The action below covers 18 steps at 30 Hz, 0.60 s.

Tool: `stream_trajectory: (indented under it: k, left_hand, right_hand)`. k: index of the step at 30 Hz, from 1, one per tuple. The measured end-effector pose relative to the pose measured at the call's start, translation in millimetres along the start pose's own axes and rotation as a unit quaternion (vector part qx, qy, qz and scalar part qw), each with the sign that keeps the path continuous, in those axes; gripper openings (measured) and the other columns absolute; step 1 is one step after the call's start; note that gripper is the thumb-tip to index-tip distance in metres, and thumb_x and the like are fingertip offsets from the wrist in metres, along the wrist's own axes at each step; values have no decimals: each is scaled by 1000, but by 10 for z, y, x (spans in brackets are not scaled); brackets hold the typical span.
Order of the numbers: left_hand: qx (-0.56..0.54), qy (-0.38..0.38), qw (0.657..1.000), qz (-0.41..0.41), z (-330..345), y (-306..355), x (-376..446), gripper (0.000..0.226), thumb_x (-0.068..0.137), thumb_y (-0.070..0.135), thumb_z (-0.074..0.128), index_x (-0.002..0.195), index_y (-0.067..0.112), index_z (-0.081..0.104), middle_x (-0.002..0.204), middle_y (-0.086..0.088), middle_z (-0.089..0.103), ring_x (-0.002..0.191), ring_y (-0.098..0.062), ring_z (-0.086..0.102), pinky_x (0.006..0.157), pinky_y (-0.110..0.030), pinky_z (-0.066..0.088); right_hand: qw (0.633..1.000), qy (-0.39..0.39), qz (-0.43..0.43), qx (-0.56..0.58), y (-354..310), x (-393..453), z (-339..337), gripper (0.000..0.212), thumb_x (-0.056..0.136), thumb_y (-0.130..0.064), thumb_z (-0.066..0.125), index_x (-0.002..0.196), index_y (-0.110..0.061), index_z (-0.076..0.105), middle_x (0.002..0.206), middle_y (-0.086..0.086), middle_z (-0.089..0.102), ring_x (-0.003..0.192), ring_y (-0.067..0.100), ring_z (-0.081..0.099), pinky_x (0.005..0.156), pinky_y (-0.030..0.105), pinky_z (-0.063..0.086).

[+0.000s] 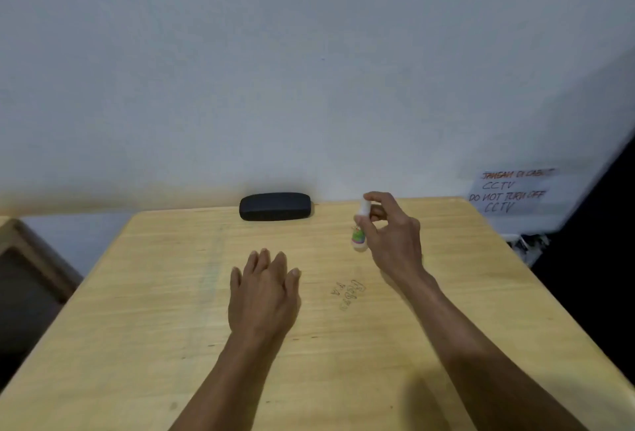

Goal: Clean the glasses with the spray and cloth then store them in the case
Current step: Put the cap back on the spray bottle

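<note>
With the right hand (395,234) wrapped round the upright spray bottle (359,229), lay the closed glasses case (275,206) far-left of it, long axis crosswise. Rested nearer: left hand (263,296), fingers (264,258) flat, empty on the tabletop (154,310). No glasses or cloth visible.

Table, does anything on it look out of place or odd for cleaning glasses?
Nothing is spilled or damaged. The odd part: no glasses or cloth are visible. Only the closed black case sits at the table's far edge, while the right hand holds the spray bottle and the left hand is empty.
</note>
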<state>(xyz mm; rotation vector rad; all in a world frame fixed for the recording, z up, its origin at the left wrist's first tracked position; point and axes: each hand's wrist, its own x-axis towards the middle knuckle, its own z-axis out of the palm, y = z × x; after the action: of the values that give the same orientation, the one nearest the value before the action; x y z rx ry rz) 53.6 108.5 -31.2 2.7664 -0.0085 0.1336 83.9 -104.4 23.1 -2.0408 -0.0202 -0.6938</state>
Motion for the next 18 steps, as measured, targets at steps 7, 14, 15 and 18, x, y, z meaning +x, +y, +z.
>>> stream_trajectory:
  k: [7,14,15,18]
  left_hand:
    - [3,0,1000,0,31,-19,-3,60,99,55,18,152,28,31,165,-2,22,154,-19,7,124,-50,9]
    - [7,4,1000,-3,31,-10,-9,60,99,54,19,151,28,32,164,-1,23,154,-18,8,124,-49,9]
    - [8,2,1000,-3,33,-9,-11,60,99,54,19,152,28,32,164,-2,23,154,-18,7,124,-49,9]
    - [9,3,1000,-2,30,-8,-15,60,99,54,19,151,28,33,164,-2,24,154,-19,8,124,-49,10]
  right_hand:
    - [1000,-5,1,-9,143,577,392,28,89,-13,70,115,-20,63,92,4,72,68,0,64,51,0,41]
    - [1000,-15,3,-11,325,755,598,30,89,-12,68,118,-19,62,99,7,72,85,19,69,53,4,47]
    - [1000,-13,2,-15,327,766,604,30,89,-13,68,118,-19,61,100,7,72,88,19,69,55,8,50]
    - [1000,-17,12,-14,322,784,613,31,90,-11,67,120,-19,60,103,8,71,88,19,67,50,6,47]
